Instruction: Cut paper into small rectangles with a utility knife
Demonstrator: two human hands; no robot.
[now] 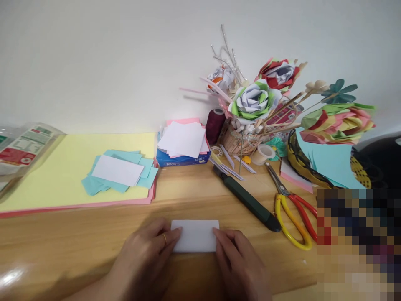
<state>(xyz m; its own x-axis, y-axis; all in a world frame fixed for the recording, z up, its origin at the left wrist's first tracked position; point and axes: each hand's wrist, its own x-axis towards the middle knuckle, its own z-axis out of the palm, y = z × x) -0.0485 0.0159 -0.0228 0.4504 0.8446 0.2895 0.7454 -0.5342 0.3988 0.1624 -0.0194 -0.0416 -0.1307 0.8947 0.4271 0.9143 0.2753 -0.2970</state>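
A small white paper rectangle (196,236) lies near the front of the wooden table, between both hands. My left hand (148,246), with a ring on one finger, pinches its left edge between thumb and fingers. At the right edge, my right hand (239,255) grips the same paper with thumb and fingertips. Behind, to the left, white slips (118,170) rest on blue-green paper pieces (147,167), over large yellow sheets (46,175).
A blue box (183,159) holds stacked white and pink papers. Right of the hands lie a dark green tool (249,200) and scissors (293,209). Paper flowers (255,100) stand in a pot (238,140) by the wall. A yellow basket (300,163) holds blue-green paper.
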